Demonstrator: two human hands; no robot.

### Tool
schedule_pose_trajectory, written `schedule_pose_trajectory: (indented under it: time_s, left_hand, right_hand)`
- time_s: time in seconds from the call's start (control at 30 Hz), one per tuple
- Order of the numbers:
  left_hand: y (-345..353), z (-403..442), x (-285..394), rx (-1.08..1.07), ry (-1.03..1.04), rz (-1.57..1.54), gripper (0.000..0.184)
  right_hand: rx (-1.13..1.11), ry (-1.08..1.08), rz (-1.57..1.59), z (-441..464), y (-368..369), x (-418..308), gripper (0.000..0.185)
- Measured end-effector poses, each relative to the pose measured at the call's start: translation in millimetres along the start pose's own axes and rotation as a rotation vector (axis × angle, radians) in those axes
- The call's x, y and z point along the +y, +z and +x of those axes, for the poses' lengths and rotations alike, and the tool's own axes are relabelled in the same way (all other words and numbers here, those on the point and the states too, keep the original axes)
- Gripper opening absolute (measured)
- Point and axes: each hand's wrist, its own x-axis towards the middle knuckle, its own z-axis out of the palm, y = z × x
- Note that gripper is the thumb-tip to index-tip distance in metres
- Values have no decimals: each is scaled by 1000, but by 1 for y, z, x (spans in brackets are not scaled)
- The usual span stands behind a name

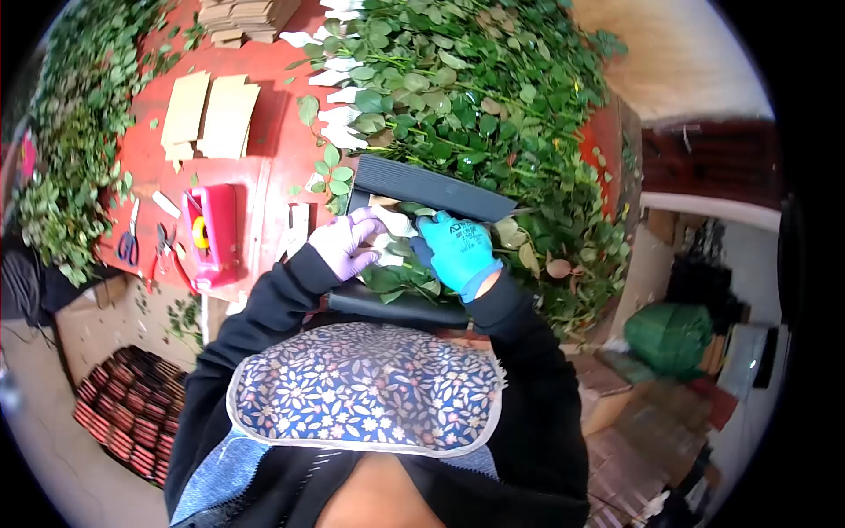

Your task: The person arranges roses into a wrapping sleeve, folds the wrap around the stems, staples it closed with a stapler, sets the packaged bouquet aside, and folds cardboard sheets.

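My left hand (pixel 346 245), in a purple glove, curls its fingers and thumb around white-sleeved flower heads (pixel 393 222) just in front of me. Beside it, my right hand (pixel 458 253) wears a bright blue glove with dark print on its back. Its fingers close over the leafy stems (pixel 400 280) right behind those heads; the fingertips are partly hidden. Both hands work between two dark padded sides of a holder, a ribbed far side (pixel 431 187) and a smooth near side (pixel 396 305). What lies under the right palm cannot be seen.
A large heap of leafy stems (pixel 475 106) with white-sleeved heads covers the table's right. On the red tabletop (pixel 273 176) lie cardboard sheets (pixel 227 116), a pink box (pixel 211 236), scissors (pixel 129 242) and red-handled pliers (pixel 167 255). More foliage (pixel 75 132) lines the left edge.
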Motion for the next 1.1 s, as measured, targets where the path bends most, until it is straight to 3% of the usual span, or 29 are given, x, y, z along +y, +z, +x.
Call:
schedule_pose_trajectory:
  time_s: [0.07, 0.1, 0.23, 0.27, 0.33, 0.37, 0.43, 0.5, 0.57, 0.6, 0.67, 0.73, 0.83, 0.9, 0.97, 1.03, 1.1]
  left_hand:
    - [7, -1, 1, 6, -12, 3, 32]
    - [16, -1, -8, 15, -63, -270, 31]
    - [17, 4, -11, 79, 127, -265, 28]
    - [13, 2, -10, 23, -3, -303, 25]
    - [18, -6, -19, 95, -138, -285, 16]
    - [27, -5, -26, 288, -4, -334, 12]
    - [28, -12, -50, 350, 55, -290, 11]
    - [31, -15, -51, 321, 2, -353, 18]
    - [32, -5, -41, 353, 96, -181, 29]
    - [31, 1, -34, 344, 37, -172, 38]
    - [28, 11, -16, 298, 74, -122, 22]
    - [28, 13, -12, 279, 55, -135, 16]
    - [32, 0, -31, 423, 93, -244, 14]
    - [31, -30, -75, 646, -200, -690, 10]
    - [3, -36, -59, 583, -187, -965, 10]
    - [2, -41, -72, 425, -331, -960, 12]
    - [16, -16, -73, 391, -194, -450, 12]
  right_hand:
    - [-14, 34, 15, -8, -4, -2, 23]
    - [-18, 21, -2, -10, -6, -2, 21]
    - [-6, 33, 22, -13, 11, 4, 22]
    - [-71, 46, 0, -9, 14, 4, 28]
    - [-63, 35, -5, -5, 23, 13, 35]
    - [-72, 34, -4, -4, 26, 16, 37]
    - [25, -6, -24, -7, 32, 17, 32]
    - [113, -56, -47, -10, 37, 17, 26]
    - [172, -96, -64, -11, 39, 16, 28]
    - [128, -91, -82, -11, 36, 15, 29]
    - [124, -94, -62, -12, 36, 13, 27]
    - [122, -98, -49, -14, 37, 14, 26]
    - [182, -70, -41, -13, 41, 14, 23]
    - [162, 29, -69, -15, 38, 16, 21]
    - [129, 7, -23, -13, 35, 16, 27]
    - [213, 38, -41, -12, 29, 9, 34]
    - [119, 11, -60, -6, 34, 6, 38]
